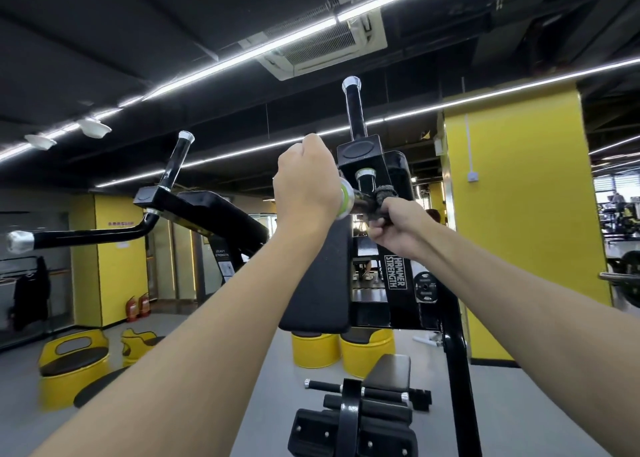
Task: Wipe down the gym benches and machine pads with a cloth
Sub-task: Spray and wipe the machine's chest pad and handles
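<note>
Both my arms reach up to the press machine (396,273). My left hand (306,176) is balled in a fist seen from the back, so I cannot tell what it holds, if anything. Just beside its wrist sits the greenish-white end cap (346,197) of a dark handle bar. My right hand (394,228) has its fingers curled tight round the one dark cloth (381,198), which is wrapped on that bar just past the cap.

I count five capped handles up here. Two are upright, the right upright handle (355,113) and the left upright handle (178,160). There is one short stub handle (365,179) just above the cloth, one long bent handle (86,236) out to the left, and the bar under my cloth.

There is one black back pad (318,276) below my left wrist and one seat pad (389,370) lower down, near my right forearm.

On the floor stand four yellow drum seats: the near-left drum (72,366), the tipped drum (138,340), the middle drum (315,351) and the right drum (367,354). The near-left one holds a dark cushion in its cut-out, and the two behind the back pad have dark tops.

Two red fire extinguishers (136,307) stand by the yellow wall.
</note>
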